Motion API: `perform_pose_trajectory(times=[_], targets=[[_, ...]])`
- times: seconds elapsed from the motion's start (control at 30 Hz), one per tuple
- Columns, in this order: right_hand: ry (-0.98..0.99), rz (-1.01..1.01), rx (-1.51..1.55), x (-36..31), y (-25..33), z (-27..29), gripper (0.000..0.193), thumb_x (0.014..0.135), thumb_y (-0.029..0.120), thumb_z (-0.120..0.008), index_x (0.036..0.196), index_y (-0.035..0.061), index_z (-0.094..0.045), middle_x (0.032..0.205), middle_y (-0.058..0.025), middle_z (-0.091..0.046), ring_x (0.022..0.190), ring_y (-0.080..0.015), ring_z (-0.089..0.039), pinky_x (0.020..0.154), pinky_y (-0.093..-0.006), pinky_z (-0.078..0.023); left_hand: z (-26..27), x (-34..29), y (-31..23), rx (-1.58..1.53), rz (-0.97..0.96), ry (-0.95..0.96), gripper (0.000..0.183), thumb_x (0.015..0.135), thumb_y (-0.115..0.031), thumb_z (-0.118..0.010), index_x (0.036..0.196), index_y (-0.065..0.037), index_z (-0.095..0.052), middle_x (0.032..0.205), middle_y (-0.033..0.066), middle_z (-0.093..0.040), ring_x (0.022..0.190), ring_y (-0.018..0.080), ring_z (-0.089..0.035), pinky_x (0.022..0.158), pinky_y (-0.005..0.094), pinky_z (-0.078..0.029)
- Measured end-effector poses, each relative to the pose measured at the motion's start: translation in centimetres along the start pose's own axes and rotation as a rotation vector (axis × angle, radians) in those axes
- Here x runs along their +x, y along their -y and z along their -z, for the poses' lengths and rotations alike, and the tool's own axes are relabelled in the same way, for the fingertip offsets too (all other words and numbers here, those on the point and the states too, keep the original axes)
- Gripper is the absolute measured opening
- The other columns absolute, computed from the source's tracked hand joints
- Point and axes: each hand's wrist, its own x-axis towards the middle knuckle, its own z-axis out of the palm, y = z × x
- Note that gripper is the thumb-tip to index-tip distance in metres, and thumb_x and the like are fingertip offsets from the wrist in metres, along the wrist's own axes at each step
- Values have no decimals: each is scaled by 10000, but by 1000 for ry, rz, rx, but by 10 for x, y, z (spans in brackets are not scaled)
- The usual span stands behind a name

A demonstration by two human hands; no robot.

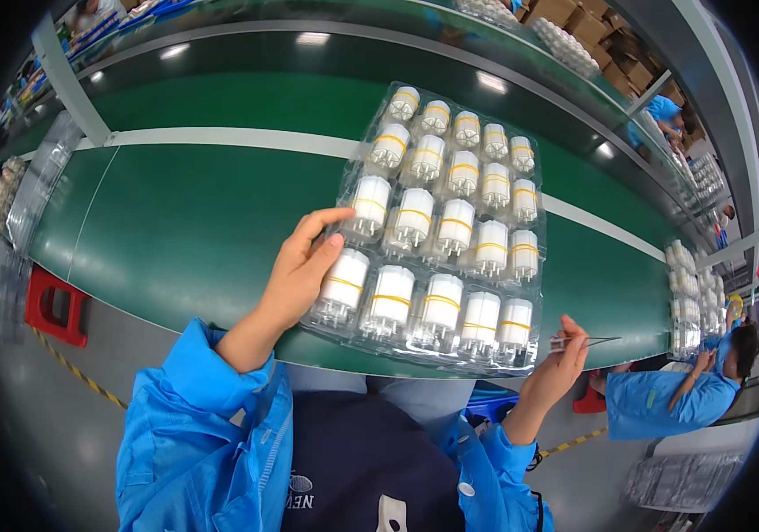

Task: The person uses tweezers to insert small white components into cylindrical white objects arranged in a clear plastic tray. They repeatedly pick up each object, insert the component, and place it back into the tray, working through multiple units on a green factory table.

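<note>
Tray: clear plastic blister tray (534, 266) held up over the near edge of the green conveyor belt (193, 222), just in front of the person's chest.
Contents: white cylinders with yellow bands (442, 301), standing in rows of five, each in its own pocket; every pocket I can see looks filled.
Long axis: the tray runs from its near edge, close to the person, away and a little rightward toward the far side of the belt.
Direction from the hands: the tray sits between the two hands, its bulk up and away from both.
Nearer hand: the left hand (299, 275) is on the tray; the right is just off its near right corner.
Left hand: gripping the tray's left edge, thumb and forefinger over the top by the second and third rows from the person, the other fingers curled beneath, out of sight.
Right hand: the right hand (561, 359) is pinched closed on a thin pair of metal tweezers (588, 340), tips pointing right, away from the tray; whether the hand also touches the tray's corner, I cannot tell.
Sleeves: both arms in bright blue smock sleeves (193, 417).
Around: a second filled tray (685, 297) lies on the belt well off to the right, near a seated co-worker in blue (663, 399); a red stool (55, 306) stands on the floor at the left.
</note>
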Motion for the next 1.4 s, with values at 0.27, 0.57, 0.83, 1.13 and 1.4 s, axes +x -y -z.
perform_pose_trajectory(times=[0.27,0.57,0.83,1.13,1.4], targets=[[235,-176,210,10,-21,-10,283,1057,233,-398,982,16,-564,1075,-110,-619,880,-127,-520,833,-283,-427,-2,-16,6,282,-209,-75,240,928,41,-484,1146,3,-577,1238,115,-512,1118,152,-523,918,266,-444],[22,48,-242,22,-23,4,257,1046,238,-443,985,24,-572,951,-51,-620,713,-60,-504,662,-192,-423,-12,-28,15,73,-192,-79,280,925,-25,-503,1191,-1,-585,1306,152,-460,1231,225,-466,1038,341,-365],[394,204,-400,30,-40,34,95,963,101,-594,989,10,-586,911,-36,-641,723,-70,-574,632,-192,-456,-24,-55,-34,1075,-350,65,474,819,-223,-690,1252,-70,-572,1415,226,-360,1304,466,-323,1075,536,-272],[115,-98,-7,26,6,20,169,926,19,-598,1081,-48,-586,922,-106,-650,818,-140,-645,740,-245,-538,-38,-68,-38,653,-491,80,479,774,-55,-734,1228,-33,-585,1137,169,-593,1060,341,-574,962,423,-399],[557,133,299,-19,81,-50,180,911,1,-611,1072,-80,-605,1017,-170,-606,788,-197,-660,666,-300,-577,-68,-53,-39,543,-546,91,583,726,-28,-750,1276,29,-564,1221,173,-571,1074,309,-548,935,392,-437]])
